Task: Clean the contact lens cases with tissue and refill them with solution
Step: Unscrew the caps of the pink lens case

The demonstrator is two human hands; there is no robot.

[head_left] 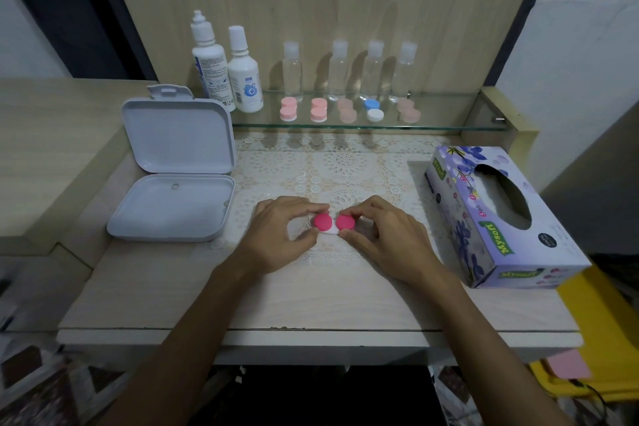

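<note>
While both lids are on, the left hand (276,232) pinches the left pink cap (323,221) between thumb and curled forefinger, and the right hand (383,235) pinches the right pink cap (344,222) the same way. The two caps sit side by side on one white lens case (332,231), which rests on the lace mat (342,162) near the middle of the table (311,308). A grip on each cap at once suggests twisting, though whether loosening or tightening cannot be told.

To the right, near the hands, lies the tissue box (498,218), its opening turned upward for an easy pull. To the left an open white box (173,176) stands with its lid raised. Farther back, a glass shelf (449,126) carries five more lens cases (349,111) in a row, four clear bottles (349,69) behind them, and two white solution bottles (224,66) at the far left. No tissue is drawn out, and the solution bottles stand capped, well apart from the hands.
</note>
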